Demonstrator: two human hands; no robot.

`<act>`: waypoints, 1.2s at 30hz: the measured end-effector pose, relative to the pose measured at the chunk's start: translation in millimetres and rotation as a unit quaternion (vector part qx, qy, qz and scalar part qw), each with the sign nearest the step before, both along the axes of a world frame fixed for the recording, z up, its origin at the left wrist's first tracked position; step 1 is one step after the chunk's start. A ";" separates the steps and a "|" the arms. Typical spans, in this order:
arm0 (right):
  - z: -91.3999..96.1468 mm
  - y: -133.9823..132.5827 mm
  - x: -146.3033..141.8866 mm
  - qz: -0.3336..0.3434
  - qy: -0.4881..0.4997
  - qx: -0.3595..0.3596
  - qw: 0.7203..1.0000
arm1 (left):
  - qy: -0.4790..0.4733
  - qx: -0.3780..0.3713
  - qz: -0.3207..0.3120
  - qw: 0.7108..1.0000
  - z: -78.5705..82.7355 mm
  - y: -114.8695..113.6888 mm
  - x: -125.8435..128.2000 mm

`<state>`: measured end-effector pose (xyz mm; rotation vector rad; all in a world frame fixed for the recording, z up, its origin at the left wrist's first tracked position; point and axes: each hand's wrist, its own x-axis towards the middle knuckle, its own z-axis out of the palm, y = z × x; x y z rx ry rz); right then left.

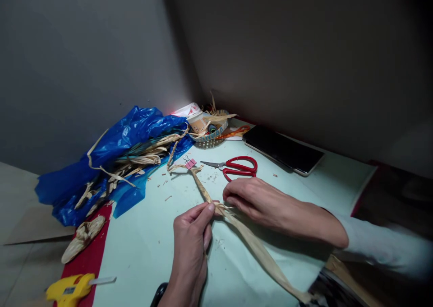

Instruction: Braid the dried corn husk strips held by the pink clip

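A braid of dried plant fibre (200, 186) runs from a pink binder clip (190, 163) toward me. My left hand (194, 228) pinches its near end between thumb and fingers. Just to the right, my right hand (248, 201) is closed at the braid's loose strands, its fingertips partly hidden from view. From that point a wide pale fibre strip (262, 253) trails down to the lower right. Red-handled scissors (233, 166) lie beyond my right hand, blades pointing left.
A blue plastic bag (130, 131) with dried strips stands at the back left. A basket (209, 135) of small items sits in the corner, beside a black tablet (282, 149). A yellow glue gun (72, 290) and a woven sole-shaped piece (84, 237) lie on the left edge.
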<state>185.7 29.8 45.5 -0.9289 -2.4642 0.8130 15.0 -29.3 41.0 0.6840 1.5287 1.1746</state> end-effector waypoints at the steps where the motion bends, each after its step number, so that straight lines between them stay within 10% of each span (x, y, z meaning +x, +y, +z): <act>1: 2.0 -1.3 0.1 0.001 0.006 -0.007 1.000 | -0.001 0.004 -0.001 1.000 0.0 0.0 0.1; 10: 3.4 -0.6 1.7 0.009 0.067 -0.118 0.991 | -0.008 0.032 -0.012 0.999 0.0 -1.7 -1.3; 25: 5.4 -38.7 -23.2 -0.041 0.001 0.038 0.998 | 0.134 0.075 -0.033 0.988 -14.1 -1.0 1.5; 36: -20.7 -74.8 -38.1 0.001 -0.102 0.419 0.902 | -0.083 -0.001 -0.003 0.997 1.9 -5.2 -2.8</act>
